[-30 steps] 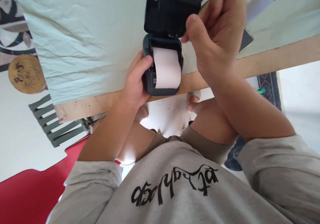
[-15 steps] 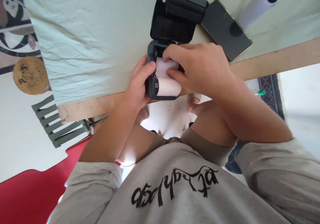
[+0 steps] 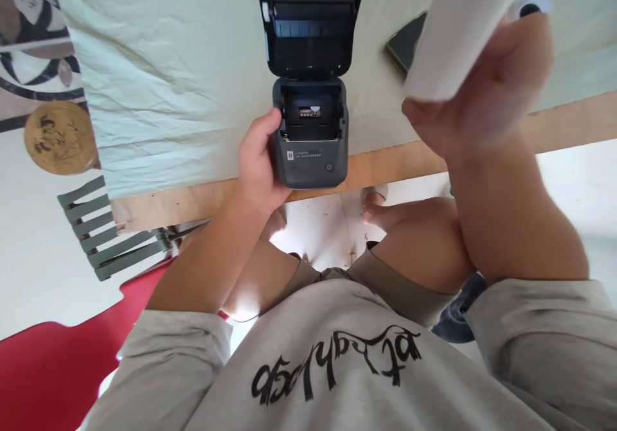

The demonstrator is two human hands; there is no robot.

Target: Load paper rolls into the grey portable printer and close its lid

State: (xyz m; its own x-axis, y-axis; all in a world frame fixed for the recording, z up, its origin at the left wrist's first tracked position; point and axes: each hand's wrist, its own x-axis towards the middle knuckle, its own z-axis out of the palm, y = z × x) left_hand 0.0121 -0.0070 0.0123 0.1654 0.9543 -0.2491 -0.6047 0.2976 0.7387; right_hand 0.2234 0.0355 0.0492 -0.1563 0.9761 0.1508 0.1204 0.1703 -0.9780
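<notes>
A small dark grey label printer (image 3: 312,164) stands at the table's near edge with its black lid (image 3: 311,29) swung up. Its paper bay is bare, and a printed sticker shows on the bay floor. My left hand (image 3: 263,161) grips the printer's left side, thumb along the upper edge. Off to the right, my right hand (image 3: 501,84) is raised and closed round a white paper roll (image 3: 453,39). The paper's end hangs toward the printer side, blurred by motion. Part of my right hand's fingers is hidden behind the paper.
A dark phone (image 3: 407,42) lies partly covered by the paper, and a white cylindrical object (image 3: 537,0) stands behind my right hand. Pale green cloth (image 3: 183,84) covers the wooden-edged table (image 3: 385,164). A red chair (image 3: 62,367) and a green slatted rack (image 3: 113,232) are at left.
My right hand has taken the paper roll out of the printer and moved right and up with it. The printer now sits straighter, still in my left hand.
</notes>
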